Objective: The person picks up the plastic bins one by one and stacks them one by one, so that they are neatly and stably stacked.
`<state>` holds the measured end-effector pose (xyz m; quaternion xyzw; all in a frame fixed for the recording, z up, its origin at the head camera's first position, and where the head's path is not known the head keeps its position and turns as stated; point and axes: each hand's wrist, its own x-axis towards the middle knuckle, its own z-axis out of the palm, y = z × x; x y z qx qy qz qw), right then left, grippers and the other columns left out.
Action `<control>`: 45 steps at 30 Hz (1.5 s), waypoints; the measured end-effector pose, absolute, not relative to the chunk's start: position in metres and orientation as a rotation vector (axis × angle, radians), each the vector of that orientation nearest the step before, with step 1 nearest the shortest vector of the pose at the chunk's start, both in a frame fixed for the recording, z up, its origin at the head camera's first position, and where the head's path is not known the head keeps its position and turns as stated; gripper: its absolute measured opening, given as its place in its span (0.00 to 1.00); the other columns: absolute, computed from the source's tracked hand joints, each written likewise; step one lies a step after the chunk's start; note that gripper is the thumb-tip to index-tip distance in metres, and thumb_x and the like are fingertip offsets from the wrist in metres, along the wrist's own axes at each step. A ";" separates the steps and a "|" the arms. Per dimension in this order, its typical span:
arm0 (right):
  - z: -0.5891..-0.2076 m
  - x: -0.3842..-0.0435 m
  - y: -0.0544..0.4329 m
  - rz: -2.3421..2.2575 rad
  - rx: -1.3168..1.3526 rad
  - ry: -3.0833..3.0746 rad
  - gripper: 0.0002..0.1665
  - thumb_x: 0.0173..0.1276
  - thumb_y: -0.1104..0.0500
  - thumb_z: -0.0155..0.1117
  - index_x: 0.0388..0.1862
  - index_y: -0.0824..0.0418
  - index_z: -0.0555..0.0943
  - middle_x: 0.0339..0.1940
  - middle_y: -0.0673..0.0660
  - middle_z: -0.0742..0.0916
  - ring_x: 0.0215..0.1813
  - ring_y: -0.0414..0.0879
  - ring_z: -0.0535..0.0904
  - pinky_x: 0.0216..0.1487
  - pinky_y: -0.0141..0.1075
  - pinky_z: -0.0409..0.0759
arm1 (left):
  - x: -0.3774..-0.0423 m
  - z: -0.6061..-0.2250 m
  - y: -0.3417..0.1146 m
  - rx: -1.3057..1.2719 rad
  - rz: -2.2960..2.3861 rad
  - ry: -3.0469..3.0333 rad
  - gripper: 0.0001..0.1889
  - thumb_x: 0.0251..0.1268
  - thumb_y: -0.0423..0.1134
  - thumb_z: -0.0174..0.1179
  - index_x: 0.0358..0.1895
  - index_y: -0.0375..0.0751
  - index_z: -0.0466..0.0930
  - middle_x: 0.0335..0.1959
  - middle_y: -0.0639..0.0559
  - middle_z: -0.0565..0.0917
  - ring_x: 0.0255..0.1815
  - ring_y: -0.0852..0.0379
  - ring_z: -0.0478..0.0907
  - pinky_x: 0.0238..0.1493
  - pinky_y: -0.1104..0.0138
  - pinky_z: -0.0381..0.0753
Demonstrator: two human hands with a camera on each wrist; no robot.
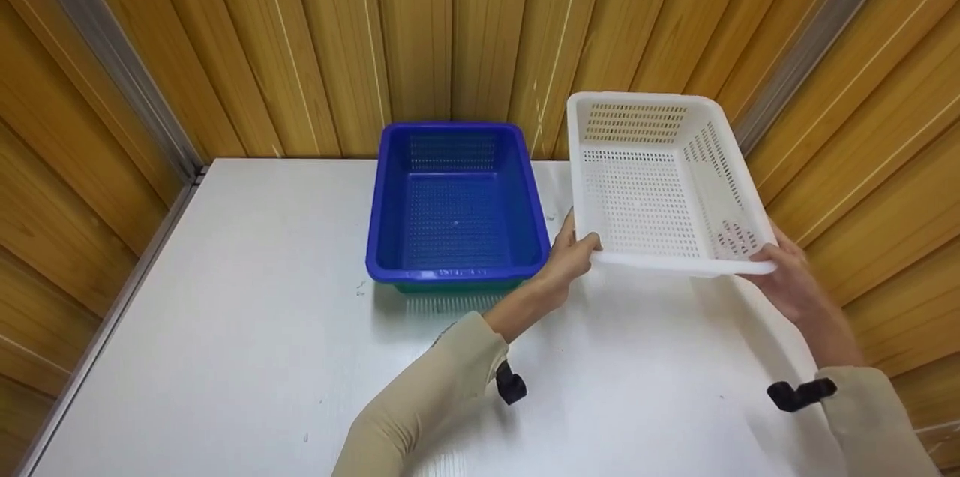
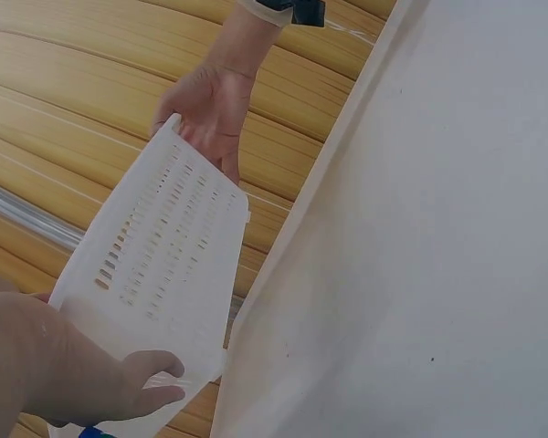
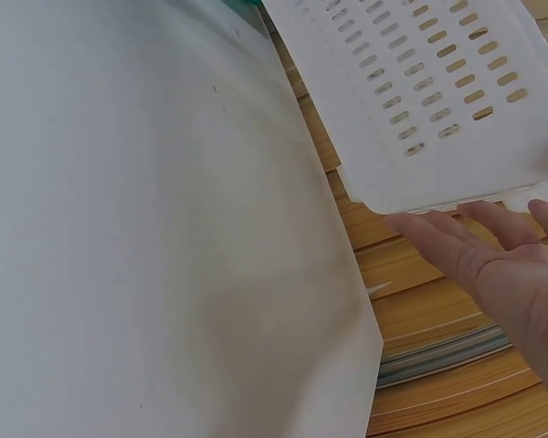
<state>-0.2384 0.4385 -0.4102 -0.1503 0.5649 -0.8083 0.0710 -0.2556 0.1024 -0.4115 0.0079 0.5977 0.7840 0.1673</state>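
Both hands hold up a white perforated plastic basket (image 1: pixel 637 184) above the right side of the table, its open top tilted toward the head camera. My left hand (image 1: pixel 568 259) grips the near left corner, thumb over the rim. At the near right corner, my right hand (image 1: pixel 789 278) grips the rim the same way, with fingers underneath. In the left wrist view the basket (image 2: pixel 164 246) hangs between the left hand (image 2: pixel 82 365) and the right hand (image 2: pixel 215 109). The right wrist view shows the right hand (image 3: pixel 502 255) under the basket's edge (image 3: pixel 420 182).
A blue basket (image 1: pixel 457 274) stands on the white table (image 1: pixel 225 327) left of the white one, with a green basket (image 1: pixel 457 286) showing beneath its rim. Wood-patterned walls (image 1: pixel 480 27) enclose the table at the back and both sides.
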 end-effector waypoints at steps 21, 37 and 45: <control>-0.388 -0.238 0.410 -2.467 -0.488 1.886 0.35 0.75 0.74 0.33 0.73 0.55 0.73 0.57 0.55 0.88 0.53 0.46 0.87 0.50 0.38 0.88 | -0.266 -0.378 0.076 -0.061 2.263 1.821 0.43 0.61 0.31 0.58 0.80 0.62 0.59 0.67 0.47 0.82 0.46 0.57 0.79 0.51 0.60 0.79; -0.377 -0.238 0.385 -2.405 -0.449 1.906 0.34 0.74 0.74 0.36 0.77 0.59 0.68 0.59 0.56 0.87 0.55 0.48 0.87 0.52 0.41 0.88 | -0.272 -0.367 0.041 0.015 2.164 1.905 0.45 0.64 0.33 0.56 0.83 0.62 0.49 0.70 0.41 0.78 0.60 0.47 0.82 0.66 0.42 0.77; -0.371 -0.242 0.369 -2.396 -0.407 1.943 0.35 0.74 0.74 0.38 0.78 0.58 0.66 0.59 0.56 0.86 0.54 0.48 0.86 0.51 0.41 0.88 | -0.271 -0.361 0.018 0.062 2.159 1.901 0.46 0.63 0.34 0.56 0.83 0.66 0.49 0.71 0.41 0.77 0.62 0.45 0.82 0.67 0.43 0.78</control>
